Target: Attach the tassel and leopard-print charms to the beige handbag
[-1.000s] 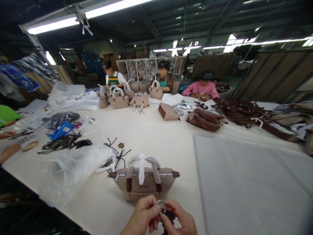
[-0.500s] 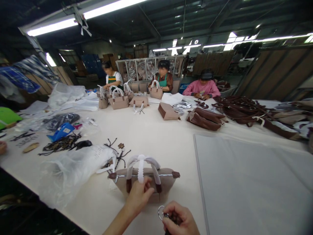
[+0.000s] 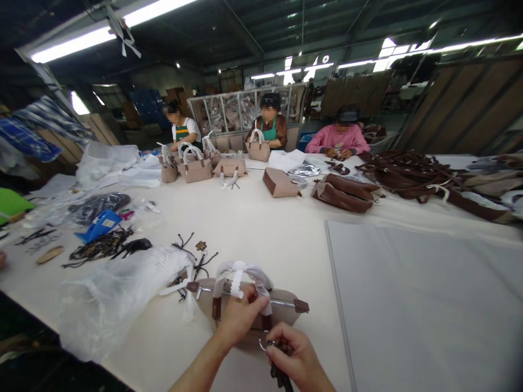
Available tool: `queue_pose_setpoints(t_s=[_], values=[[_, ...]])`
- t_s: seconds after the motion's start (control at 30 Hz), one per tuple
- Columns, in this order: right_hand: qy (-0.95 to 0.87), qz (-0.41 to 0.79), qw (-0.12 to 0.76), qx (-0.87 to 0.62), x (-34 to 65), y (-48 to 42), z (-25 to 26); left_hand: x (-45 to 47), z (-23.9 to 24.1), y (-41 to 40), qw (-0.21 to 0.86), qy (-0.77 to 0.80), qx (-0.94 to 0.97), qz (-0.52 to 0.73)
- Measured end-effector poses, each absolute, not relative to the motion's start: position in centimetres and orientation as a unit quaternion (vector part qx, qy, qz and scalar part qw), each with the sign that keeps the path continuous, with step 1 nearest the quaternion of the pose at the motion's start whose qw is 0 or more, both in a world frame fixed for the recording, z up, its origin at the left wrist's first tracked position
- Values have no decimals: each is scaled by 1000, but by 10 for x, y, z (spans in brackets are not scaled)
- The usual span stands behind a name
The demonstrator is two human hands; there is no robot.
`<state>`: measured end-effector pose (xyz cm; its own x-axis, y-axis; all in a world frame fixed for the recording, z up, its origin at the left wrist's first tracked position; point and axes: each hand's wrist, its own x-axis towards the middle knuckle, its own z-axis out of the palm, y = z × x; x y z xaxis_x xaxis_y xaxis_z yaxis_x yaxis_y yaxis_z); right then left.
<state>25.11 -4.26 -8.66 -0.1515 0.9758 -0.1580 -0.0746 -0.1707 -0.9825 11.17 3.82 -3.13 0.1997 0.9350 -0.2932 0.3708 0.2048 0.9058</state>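
Left hand [image 3: 239, 318] grips the beige handbag [image 3: 281, 307] by its wrapped handles [image 3: 239, 272]; just beside that grip, the right hand [image 3: 296, 359] pinches a metal ring [image 3: 263, 343] with a dark strap

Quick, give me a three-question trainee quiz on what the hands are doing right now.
1. True or false: the left hand rests on the beige handbag.
2. What does the right hand pinch? A) metal ring B) scissors C) blue box
3. Which side of the handbag does the big clear plastic bag lie on?

Key: 1 true. 2 A, the metal ring with a dark strap. 3 Its left.
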Motion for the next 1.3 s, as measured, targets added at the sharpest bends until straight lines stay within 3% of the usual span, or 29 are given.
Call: queue_pose_setpoints(t_s=[0.47,0.87,1.07,1.3], values=[[-398,569,505,-513,222,-30,-96,113,-42,46,455,651,586,159],[-265,595,531,-542,212,-36,-93,107,-54,49,578,577,535,215],[-309,527,528,-590,208,-29,-85,110,-55,51,576,606,500,226],[-270,544,525,-597,211,-34,-91,112,-54,46,606,615,461,207]])
